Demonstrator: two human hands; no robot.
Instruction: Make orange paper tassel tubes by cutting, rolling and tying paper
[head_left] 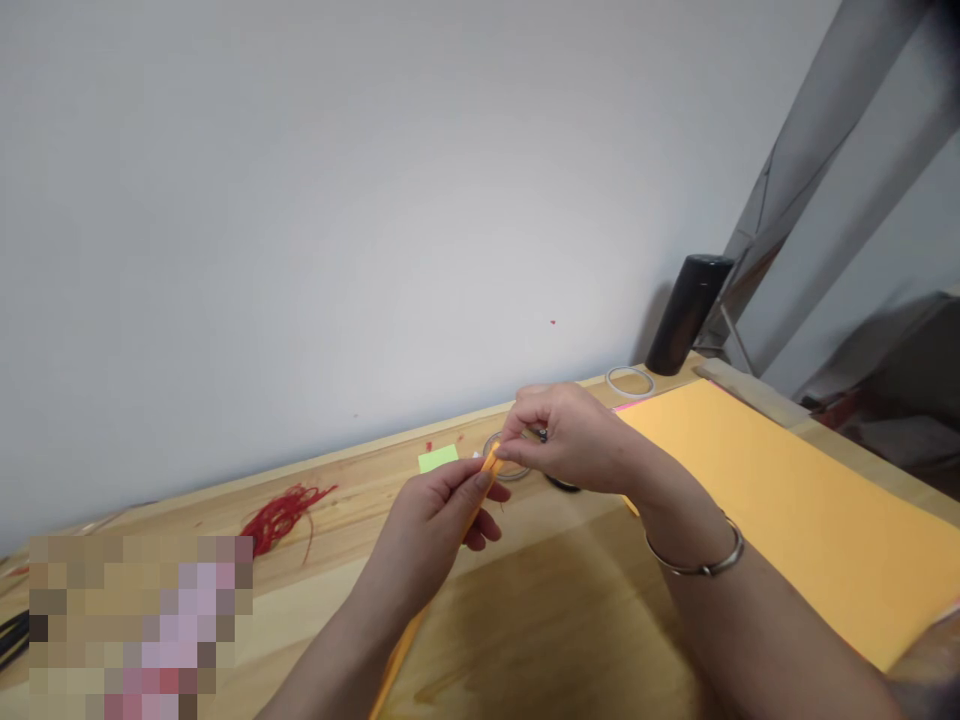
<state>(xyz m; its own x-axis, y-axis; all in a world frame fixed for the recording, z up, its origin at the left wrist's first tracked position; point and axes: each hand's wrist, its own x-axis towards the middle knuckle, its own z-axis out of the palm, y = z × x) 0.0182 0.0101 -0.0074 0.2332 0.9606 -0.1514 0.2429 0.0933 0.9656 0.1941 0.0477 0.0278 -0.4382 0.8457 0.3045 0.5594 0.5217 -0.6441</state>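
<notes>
A narrow folded strip of orange paper (491, 462) runs through both hands above the wooden table. My left hand (442, 505) is closed on it, with thumb and forefinger near its upper end. The strip's lower part (403, 655) shows beneath my left forearm. At the top end, my right hand (555, 435) pinches the paper between thumb and fingertips, and a metal bangle circles that wrist. Just behind the hands are a yellow-green sticky note (438, 459) and a clear round roll (491, 440), partly covered by my fingers.
Large orange paper sheets (772, 510) lie on the right of the table. A black cylinder (688, 315) stands at the back right beside a white ring (630, 381). Red strings (281, 518) lie at left, near a pixelated area. A wall borders the table's back.
</notes>
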